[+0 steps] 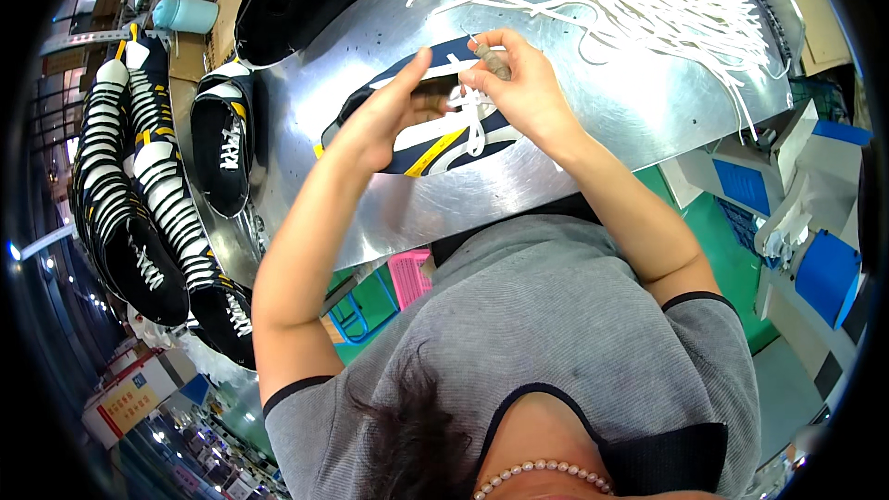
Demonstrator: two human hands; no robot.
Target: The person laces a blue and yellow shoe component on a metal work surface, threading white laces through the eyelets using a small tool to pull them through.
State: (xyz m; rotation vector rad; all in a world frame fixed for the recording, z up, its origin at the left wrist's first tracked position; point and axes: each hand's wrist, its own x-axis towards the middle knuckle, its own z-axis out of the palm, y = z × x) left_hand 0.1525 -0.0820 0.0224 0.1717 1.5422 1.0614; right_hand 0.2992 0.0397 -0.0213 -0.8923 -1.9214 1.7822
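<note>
A navy shoe [443, 156] with yellow and white stripes lies on the metal table in front of me. White lace [474, 125] is threaded through part of its front and hangs in loops. My right hand [526, 91] is closed round the wrapped, tan handle of a small lacing hook [492, 62], and its thin metal tip points up and away above the shoe. At the shoe's opening is my left hand [384, 120], thumb raised apart from the fingers. Those fingers are slightly blurred, and nothing shows in their grasp.
A heap of white laces [611, 0] covers the table's far right. Long stacks of shoes [157, 167] stand at the left, with a single laced shoe [222, 139] beside them. More dark shoes [306, 0] sit at the back, near a light-blue container [185, 14].
</note>
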